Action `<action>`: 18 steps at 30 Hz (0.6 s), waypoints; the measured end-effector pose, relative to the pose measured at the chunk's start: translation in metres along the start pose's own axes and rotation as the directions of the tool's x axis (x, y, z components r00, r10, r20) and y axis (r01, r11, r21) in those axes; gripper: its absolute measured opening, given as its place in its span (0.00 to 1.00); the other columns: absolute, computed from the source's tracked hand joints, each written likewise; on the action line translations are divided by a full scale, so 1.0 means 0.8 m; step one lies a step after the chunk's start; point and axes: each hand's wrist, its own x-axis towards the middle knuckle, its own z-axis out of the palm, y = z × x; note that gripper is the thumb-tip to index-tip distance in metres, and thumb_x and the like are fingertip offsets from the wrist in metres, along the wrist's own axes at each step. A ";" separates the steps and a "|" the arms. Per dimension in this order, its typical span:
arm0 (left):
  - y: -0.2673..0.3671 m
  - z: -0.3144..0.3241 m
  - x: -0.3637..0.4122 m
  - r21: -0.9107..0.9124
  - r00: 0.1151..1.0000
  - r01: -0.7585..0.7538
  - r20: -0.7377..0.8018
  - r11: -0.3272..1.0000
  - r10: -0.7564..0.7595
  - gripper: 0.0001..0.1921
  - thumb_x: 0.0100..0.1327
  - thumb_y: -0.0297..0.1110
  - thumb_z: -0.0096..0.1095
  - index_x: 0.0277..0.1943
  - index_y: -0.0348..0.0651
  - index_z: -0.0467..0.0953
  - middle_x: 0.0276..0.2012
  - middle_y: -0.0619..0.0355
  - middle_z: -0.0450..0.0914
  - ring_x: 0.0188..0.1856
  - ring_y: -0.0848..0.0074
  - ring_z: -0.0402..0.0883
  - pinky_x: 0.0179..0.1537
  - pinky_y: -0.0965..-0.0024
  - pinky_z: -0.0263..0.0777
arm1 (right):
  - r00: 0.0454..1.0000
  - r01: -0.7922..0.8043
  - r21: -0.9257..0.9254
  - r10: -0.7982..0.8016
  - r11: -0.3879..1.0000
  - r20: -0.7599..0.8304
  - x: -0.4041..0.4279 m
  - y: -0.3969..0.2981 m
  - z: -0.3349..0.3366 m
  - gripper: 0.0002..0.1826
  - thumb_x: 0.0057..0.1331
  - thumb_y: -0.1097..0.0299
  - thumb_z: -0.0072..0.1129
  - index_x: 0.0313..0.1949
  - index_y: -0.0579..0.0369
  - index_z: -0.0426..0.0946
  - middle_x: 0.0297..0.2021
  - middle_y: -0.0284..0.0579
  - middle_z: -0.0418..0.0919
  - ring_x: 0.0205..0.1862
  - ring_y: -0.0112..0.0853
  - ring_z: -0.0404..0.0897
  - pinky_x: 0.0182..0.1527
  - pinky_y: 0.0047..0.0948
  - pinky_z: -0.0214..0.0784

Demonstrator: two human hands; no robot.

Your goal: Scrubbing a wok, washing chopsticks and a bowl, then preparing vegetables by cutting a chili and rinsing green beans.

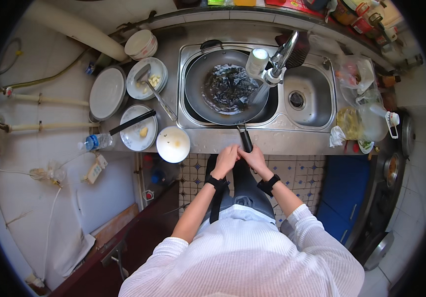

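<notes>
A dark wok [198,100] sits over the large basin of a steel double sink [181,74]. Water from a chrome faucet [285,52] with a filter [256,62] sprays into it, and dark, rippling water covers its bottom. The black wok handle [246,142] points towards me over the counter's front edge. My right hand [254,159] is closed around the handle's near end. Close against it, my left hand [227,160] has bent fingers that meet the right hand's thumb; whether it grips anything is hidden.
Left of the sink stand stacked bowls [138,43], plates with a spatula [164,105], a knife with a black handle [133,122] on a plate, a white bowl [173,144] and a plastic bottle [100,141]. An oil jug [365,120] stands right of the small basin [309,111].
</notes>
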 end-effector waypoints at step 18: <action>0.014 -0.015 0.022 -0.545 0.903 0.404 0.366 0.735 -0.225 0.14 0.60 0.42 0.57 0.36 0.38 0.74 0.29 0.59 0.76 0.32 0.80 0.75 0.35 0.77 0.67 | 0.980 -0.034 0.424 -0.054 0.905 0.193 -0.061 -0.045 0.009 0.08 0.58 0.71 0.52 0.23 0.58 0.66 0.11 0.34 0.65 0.09 0.22 0.65 0.11 0.22 0.55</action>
